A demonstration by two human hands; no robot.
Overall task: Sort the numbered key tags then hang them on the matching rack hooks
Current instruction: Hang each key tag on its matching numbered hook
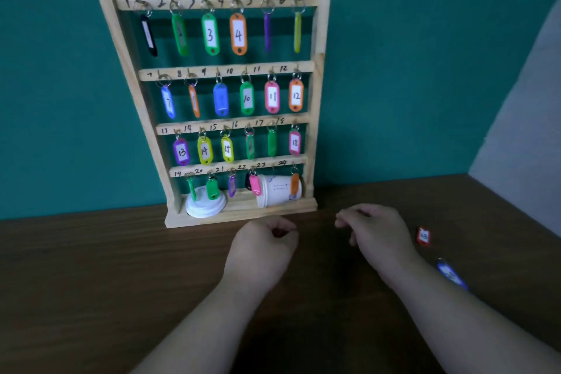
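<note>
A wooden key rack (318,100) with four numbered rows of hooks stands on the table against the teal wall. Coloured key tags hang on nearly every hook; the hook marked 23 looks bare. A red tag (423,236) lies on the table to the right, and a blue tag (451,275) lies nearer, partly behind my right forearm. My left hand (264,244) hovers in front of the rack's base with curled fingers and nothing in it. My right hand (376,229) hangs loosely curled and empty, left of the red tag.
A white paper cup (277,190) lies on its side on the rack's base at the right, and its white lid (206,205) leans at the left. The dark wooden table (91,282) spreads around. A grey wall (531,115) rises at the right.
</note>
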